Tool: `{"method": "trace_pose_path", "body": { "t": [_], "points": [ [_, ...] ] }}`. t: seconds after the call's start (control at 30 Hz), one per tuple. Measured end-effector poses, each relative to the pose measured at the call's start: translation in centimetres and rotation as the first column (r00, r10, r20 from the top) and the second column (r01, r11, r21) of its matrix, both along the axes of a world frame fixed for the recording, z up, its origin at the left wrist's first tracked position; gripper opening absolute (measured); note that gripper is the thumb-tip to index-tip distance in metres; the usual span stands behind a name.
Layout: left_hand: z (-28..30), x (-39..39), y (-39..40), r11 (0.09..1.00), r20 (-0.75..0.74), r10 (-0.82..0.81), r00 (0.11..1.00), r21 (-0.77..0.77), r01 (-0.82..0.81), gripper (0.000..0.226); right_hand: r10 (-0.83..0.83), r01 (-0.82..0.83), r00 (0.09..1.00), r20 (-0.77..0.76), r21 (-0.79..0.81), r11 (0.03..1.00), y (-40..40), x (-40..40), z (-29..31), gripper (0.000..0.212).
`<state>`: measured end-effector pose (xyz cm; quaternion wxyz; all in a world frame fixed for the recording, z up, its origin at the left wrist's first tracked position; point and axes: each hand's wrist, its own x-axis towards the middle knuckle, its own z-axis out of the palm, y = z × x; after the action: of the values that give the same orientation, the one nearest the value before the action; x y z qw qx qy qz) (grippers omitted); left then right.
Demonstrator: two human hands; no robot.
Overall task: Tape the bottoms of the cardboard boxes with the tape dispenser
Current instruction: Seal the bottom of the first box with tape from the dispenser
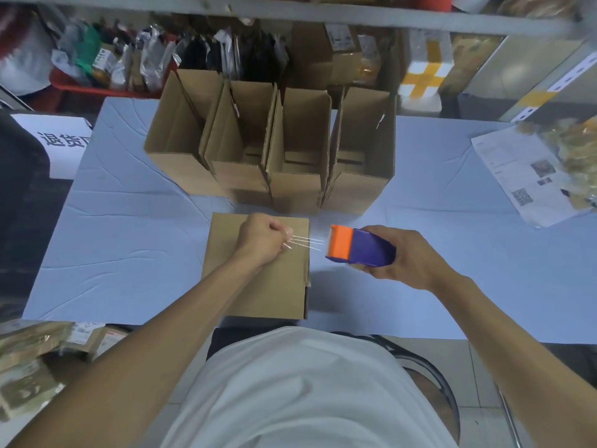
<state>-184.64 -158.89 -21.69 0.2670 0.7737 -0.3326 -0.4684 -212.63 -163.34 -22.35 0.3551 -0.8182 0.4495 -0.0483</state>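
My right hand [408, 258] is wrapped around the tape dispenser [360, 248], fingers curled under its blue-purple body, thumb along the near side. Its orange head points left, toward the cardboard box [258, 286] lying in front of me on the pale blue surface [129, 240]. The dispenser is held just off the box's right edge, above the surface rather than resting on it.

My left hand [263, 237] is closed over the box top, fingertips pinched together on the free end of the clear tape [308, 242]. The tape stretches from that pinch across to the orange head; it shows only as a few thin bright lines.

The box under my left hand is plain brown corrugated card, its broad face upward. I cannot make out a seam or any tape already on it. Its right side shows a darker shadowed wall.

Behind it, further from me, four open boxes [271, 147] of the same brown card stand upright in a row, side walls touching, flaps raised, their inner bottoms visible. A printed sheet [523, 176] lies at the right of the surface, well apart from the boxes.
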Motion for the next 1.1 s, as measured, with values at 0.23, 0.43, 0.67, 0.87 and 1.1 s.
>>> {"method": "trace_pose_path", "body": {
  "t": [0.23, 0.43, 0.67, 0.87, 1.1],
  "points": [
    [-0.6, -0.2, 0.3, 1.0, 0.159, 0.004, 0.987, -0.014, -0.002, 0.019, 0.0, 0.001, 1.0, -0.03, 0.039, 0.999, -0.5, -1.0, -0.9, 0.068],
    [-0.7, -0.3, 0.4, 0.994, 0.275, -0.107, 0.956, 0.032, 0.102, 0.017, 0.024, -0.021, 0.994, -0.108, 0.031, 0.999, -1.0, -0.2, -1.8, 0.059],
    [-0.4, -1.2, -0.5, 0.907, 0.591, -0.417, 0.691, 0.219, 0.36, 0.012, 0.083, -0.08, 0.983, -0.164, 0.025, 0.996, -1.2, 0.9, -3.2, 0.06],
    [-0.5, -1.5, -0.5, 0.871, 0.658, -0.485, 0.576, 0.305, 0.385, 0.021, 0.093, -0.087, 0.965, -0.246, 0.032, 0.996, -0.9, 1.3, -3.4, 0.061],
    [-0.5, -0.8, -0.3, 0.717, 0.254, -0.666, 0.701, -0.042, 0.696, 0.02, 0.128, -0.109, 0.916, -0.379, 0.072, 0.991, -1.3, 4.4, -2.6, 0.051]
  ]
}}
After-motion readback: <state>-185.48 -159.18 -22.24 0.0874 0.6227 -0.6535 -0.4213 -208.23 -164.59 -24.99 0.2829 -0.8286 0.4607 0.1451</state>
